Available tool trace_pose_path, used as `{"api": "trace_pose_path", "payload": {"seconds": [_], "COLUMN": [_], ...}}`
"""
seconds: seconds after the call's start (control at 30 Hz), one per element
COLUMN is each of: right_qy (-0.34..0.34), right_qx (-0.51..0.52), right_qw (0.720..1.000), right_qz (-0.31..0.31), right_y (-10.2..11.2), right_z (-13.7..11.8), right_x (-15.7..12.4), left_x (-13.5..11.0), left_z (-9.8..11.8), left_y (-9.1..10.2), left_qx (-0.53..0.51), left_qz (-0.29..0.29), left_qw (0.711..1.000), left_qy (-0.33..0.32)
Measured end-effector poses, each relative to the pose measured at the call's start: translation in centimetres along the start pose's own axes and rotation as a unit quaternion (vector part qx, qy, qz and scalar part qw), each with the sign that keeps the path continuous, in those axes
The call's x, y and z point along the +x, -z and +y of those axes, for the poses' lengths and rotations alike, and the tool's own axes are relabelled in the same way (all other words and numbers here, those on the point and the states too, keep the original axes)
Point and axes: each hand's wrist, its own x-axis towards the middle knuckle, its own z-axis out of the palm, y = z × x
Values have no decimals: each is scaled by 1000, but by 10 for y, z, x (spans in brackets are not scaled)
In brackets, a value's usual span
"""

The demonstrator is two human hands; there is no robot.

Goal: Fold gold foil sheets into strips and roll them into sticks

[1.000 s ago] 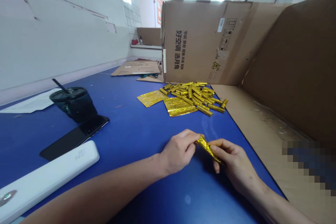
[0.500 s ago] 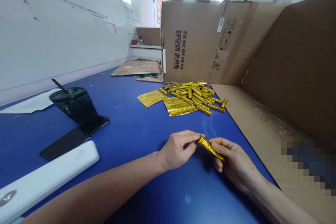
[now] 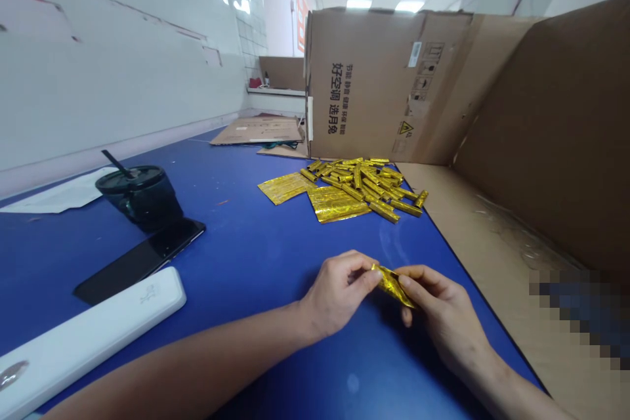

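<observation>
One gold foil strip (image 3: pixel 393 287), apparently folded, clenched by left hand (image 3: pixel 339 295) and right hand (image 3: pixel 443 315)

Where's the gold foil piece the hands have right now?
In the head view, lower centre-right, the gold foil piece is pinched between the left hand and right hand, above the blue table and nearer the camera than the pile of gold foil rolls.

1. This place is looking like a small workshop or packing room.
2. A long blue work table (image 3: pixel 236 256) is running beside white tiled walls (image 3: pixel 246 20).
3. A large cardboard carton (image 3: pixel 364 85) is standing on its side, showing shipping marks.
4. Flattened cardboard sheets (image 3: pixel 258 131) are lying beyond it, near a heap of gold foil tubes (image 3: pixel 359 184).
</observation>
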Motion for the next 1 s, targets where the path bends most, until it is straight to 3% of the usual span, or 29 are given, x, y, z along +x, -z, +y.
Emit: {"api": "trace_pose_path", "payload": {"seconds": [0.27,0.7,1.0], "right_qy": [52,93,89], "right_qx": [-82,-107,-105], "right_qw": [995,989,990], "right_qz": [17,28,37], "right_y": [0,-4,-2], "right_z": [-3,-5,-1], "right_x": [-7,-10,-9], "left_x": [-2,-7,-7], "left_z": [4,8,13], "left_y": [-5,-12,-11], "left_qx": [-41,-80,-3], "left_qz": [38,58,79], "left_qw": [998,993,996], "left_qy": [43,64,47]}}
